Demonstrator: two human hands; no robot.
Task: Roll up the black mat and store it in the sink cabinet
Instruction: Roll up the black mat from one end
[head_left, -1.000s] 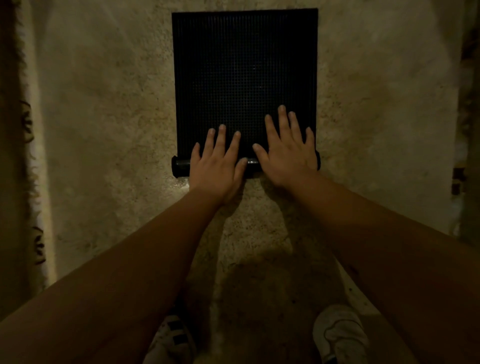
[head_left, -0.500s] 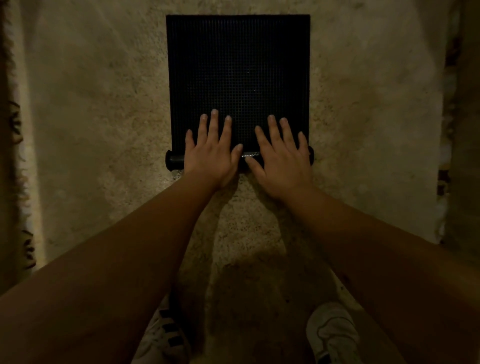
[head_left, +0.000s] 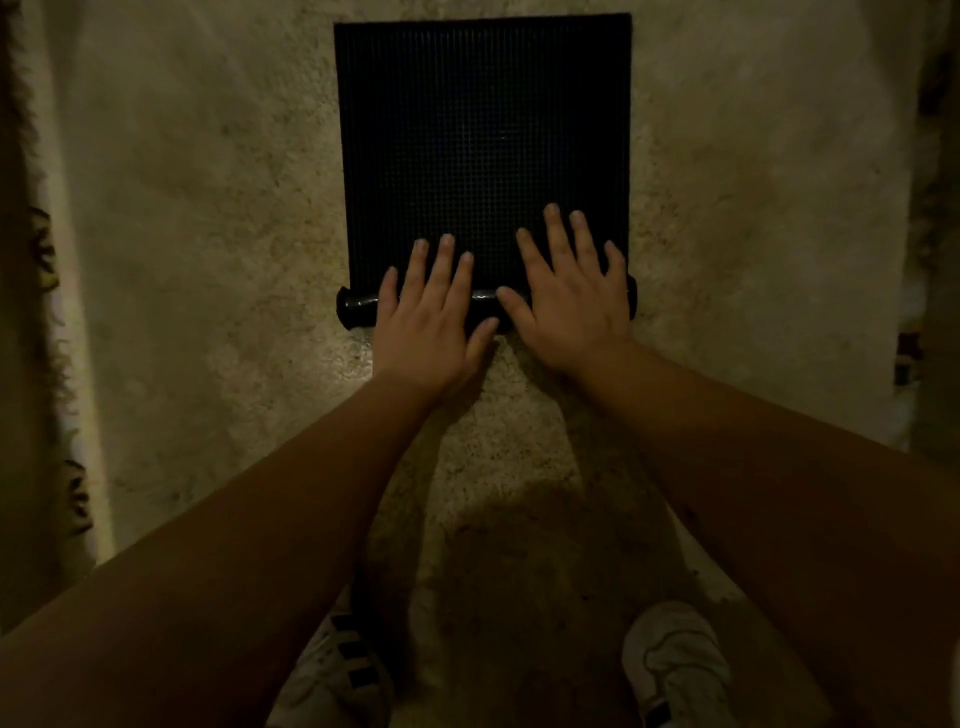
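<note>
- One black mat (head_left: 483, 130) here, lying on the pale shaggy rug (head_left: 208, 234), upper middle of the frame. Most of it is flat and unrolled, with a fine grid texture on top.
- The near edge of it is wound into one thin roll (head_left: 361, 305) that runs crosswise just above the centre of the picture. Its left end pokes out past my hand, and a glossy bit shows between my two hands.
- My left hand (head_left: 434, 325) is palm-down on the left half of that roll, fingers flat and a little spread, tips reaching onto the flat part of the mat. Not gripping anything, just pressing on top.
- My right hand (head_left: 571, 304) does the same on the right half: flat, fingers fanned out, thumb lying along the roll. It sits a touch higher in the frame than the left one.
- Both forearms are bare and come in from the bottom corners.
- Two white sneakers at the bottom: the left sneaker (head_left: 337, 675) has dark stripes, the right sneaker (head_left: 675, 665) is near the bottom right.
- It's pretty dim, so the far left and right edges are hard to read; just a fringed rug border (head_left: 57, 364) on the left.
</note>
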